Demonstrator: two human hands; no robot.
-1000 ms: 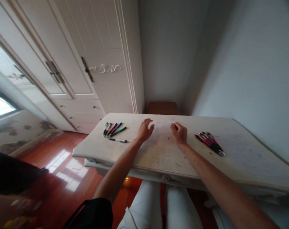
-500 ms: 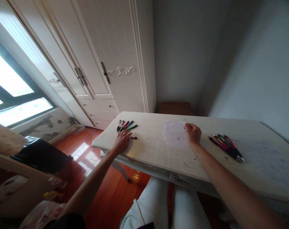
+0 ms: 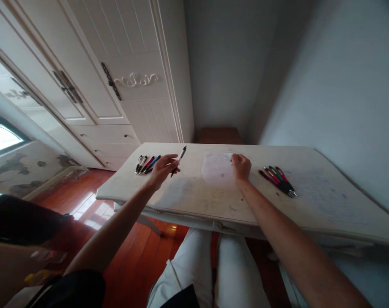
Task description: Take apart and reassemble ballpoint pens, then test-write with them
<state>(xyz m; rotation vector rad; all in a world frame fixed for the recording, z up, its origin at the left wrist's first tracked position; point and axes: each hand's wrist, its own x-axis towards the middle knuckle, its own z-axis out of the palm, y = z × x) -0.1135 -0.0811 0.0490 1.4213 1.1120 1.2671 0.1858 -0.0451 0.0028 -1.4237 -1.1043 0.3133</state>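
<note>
A white-and-black pen (image 3: 182,153) is held in my left hand (image 3: 164,167), raised and slanted above the tabletop, its upper end pointing up to the right. Just left of that hand, several pens (image 3: 145,164) lie fanned out, partly covered by my fingers. My right hand (image 3: 242,167) is closed at the upper right edge of a thin, whitish, translucent sheet (image 3: 217,167) lying flat; it looks pinched there, though the fingertips are partly hidden. To the right of this hand lies a bunch of several dark, red and green pens (image 3: 279,179).
The pale table (image 3: 194,205) has a worn, scribbled surface at the right. A white wardrobe (image 3: 143,42) stands behind its left side, and a brown wooden box-like piece (image 3: 220,136) sits behind the far edge. My legs (image 3: 236,269) are under the front edge.
My left hand has lifted off the tabletop with a pen now in its fingers. My right hand stays by the sheet. The view has shifted toward the right.
</note>
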